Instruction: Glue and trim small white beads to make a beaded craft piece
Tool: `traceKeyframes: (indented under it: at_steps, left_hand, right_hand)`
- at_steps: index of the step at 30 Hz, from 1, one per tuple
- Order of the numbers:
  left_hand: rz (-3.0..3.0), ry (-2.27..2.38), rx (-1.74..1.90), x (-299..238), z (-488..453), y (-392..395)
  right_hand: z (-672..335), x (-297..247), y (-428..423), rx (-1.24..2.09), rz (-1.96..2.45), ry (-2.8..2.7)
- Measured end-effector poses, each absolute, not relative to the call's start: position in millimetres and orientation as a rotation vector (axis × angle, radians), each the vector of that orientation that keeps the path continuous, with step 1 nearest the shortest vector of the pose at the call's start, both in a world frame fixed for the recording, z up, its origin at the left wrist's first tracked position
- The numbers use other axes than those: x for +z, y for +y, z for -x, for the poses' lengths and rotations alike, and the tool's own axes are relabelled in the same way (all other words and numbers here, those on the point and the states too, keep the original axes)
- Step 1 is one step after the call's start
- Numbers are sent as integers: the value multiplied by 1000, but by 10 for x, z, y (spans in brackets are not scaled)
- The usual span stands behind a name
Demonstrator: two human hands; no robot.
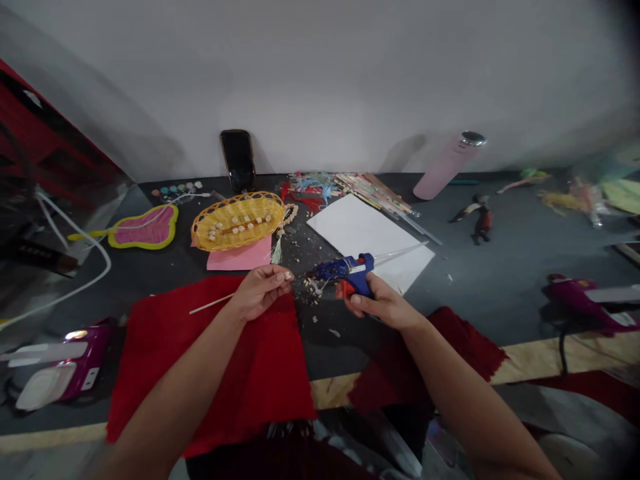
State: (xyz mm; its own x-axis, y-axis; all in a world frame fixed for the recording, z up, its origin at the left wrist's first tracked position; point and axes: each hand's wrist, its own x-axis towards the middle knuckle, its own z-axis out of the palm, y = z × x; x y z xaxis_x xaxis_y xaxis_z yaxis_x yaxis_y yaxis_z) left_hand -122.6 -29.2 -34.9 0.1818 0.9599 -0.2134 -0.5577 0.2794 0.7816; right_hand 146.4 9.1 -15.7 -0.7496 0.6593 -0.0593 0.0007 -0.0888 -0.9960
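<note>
Head view: along the top of the worktable, a dark phone [239,160] and a pink bottle [447,170] are set by the wall. At upper left, a yellow basket [205,223] holding small pale pieces is placed over pink paper [239,260], with a yellow-edged pink paddle shape [145,229] to its left. Thin sticks [380,193] are bunched at upper centre, behind a white board [350,227]. Purple devices are seen at lower left [90,360] and far right [583,300]. A red cloth [260,360] is spread at lower left of centre, and the table below the nozzle is cluttered with crumbs and stringy scraps [315,288].

At centre, a blue glue gun [345,269] is gripped in the right hand [383,303], its fingers curled round the handle by the orange trigger. Its front is grimy and is pointed left; a clear stick is seen protruding from its rear, over the board. In the left hand [260,293], a small pale piece [289,275] is pinched between closed fingertips, near the nozzle but apart. A thin pale rod [210,304] is seen emerging behind that hand; whether it is joined to the piece cannot be told.
</note>
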Motion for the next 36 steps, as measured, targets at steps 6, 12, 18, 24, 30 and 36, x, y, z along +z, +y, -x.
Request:
traceKeyframes:
  at_steps: [6, 12, 18, 24, 30, 36]
  left_hand:
    - [-668, 778, 1151, -352, 1206, -307]
    - [-675, 767, 1151, -361, 1193, -309]
    - [-663, 794, 1144, -361, 1194, -319]
    - [-672, 794, 1142, -340, 1184, -326]
    - [-660, 792, 1142, -346, 1187, -330]
    - [-650, 792, 1138, -342, 1183, -328]
  right_hand:
    - [-1437, -104, 71, 1770, 711, -1881]
    - [-1427, -125, 73, 1755, 708, -1912]
    - [-1406, -153, 69, 1793, 696, -1892]
    - [-1403, -142, 62, 1815, 686, -1884]
    - [-1406, -130, 64, 1815, 689, -1883]
    - [-1403, -123, 60, 1814, 706, -1888]
